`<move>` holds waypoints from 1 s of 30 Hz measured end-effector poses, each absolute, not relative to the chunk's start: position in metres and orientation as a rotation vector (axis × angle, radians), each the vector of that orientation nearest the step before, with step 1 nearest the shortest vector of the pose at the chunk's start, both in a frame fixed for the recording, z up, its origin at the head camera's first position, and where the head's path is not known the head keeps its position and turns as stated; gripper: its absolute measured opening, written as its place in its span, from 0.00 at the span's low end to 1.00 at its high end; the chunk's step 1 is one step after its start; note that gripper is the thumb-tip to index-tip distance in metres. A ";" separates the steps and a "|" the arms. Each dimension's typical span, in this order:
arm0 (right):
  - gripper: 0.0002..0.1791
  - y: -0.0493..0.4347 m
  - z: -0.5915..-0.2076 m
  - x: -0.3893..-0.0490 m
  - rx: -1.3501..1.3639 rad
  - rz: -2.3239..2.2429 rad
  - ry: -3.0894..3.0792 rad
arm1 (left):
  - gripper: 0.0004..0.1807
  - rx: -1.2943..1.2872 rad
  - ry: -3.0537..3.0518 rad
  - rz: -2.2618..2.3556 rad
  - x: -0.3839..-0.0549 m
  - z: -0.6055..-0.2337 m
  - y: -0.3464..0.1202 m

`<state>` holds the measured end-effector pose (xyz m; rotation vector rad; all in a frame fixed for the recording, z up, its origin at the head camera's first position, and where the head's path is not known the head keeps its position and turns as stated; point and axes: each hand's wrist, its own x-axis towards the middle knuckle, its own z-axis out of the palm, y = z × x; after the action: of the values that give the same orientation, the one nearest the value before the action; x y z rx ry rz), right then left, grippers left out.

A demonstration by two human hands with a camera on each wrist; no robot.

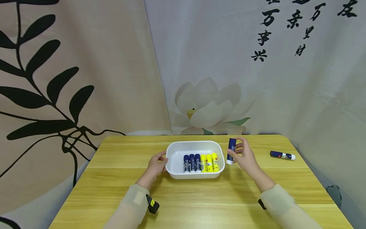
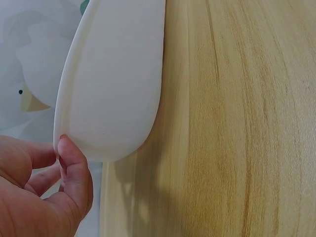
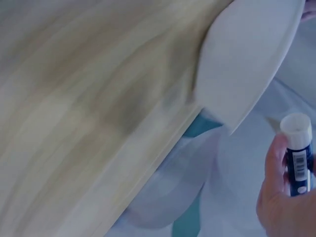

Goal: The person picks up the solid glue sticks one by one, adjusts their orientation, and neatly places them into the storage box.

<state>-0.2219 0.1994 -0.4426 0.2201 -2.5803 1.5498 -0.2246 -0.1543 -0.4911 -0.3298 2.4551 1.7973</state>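
Observation:
A white plastic tray (image 1: 195,176) stands on the table; inside it, three dark blue glue sticks (image 1: 192,163) lie beside three yellow ones (image 1: 209,163) in one row. My left hand (image 1: 157,164) pinches the tray's left rim between thumb and fingers, as the left wrist view also shows on the white tray wall (image 2: 118,74). Just off the tray's right side, my right hand (image 1: 246,157) holds a dark blue glue stick (image 1: 231,149) nearly upright, its white end down. In the right wrist view that glue stick (image 3: 299,158) shows a barcode label.
Another dark blue glue stick (image 1: 282,155) lies on its side at the table's right. The wooden table (image 1: 200,203) ends at a back edge against a printed cloth (image 1: 206,63) with a flower and characters.

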 end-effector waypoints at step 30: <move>0.30 0.017 -0.468 -0.232 0.322 1.497 -2.817 | 0.22 -0.327 2.472 1.777 -0.225 -0.492 -0.153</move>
<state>-0.2317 0.0171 -0.4676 0.3223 -2.8166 1.4969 -0.2250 -0.1534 -0.4916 -0.3267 2.4721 1.7775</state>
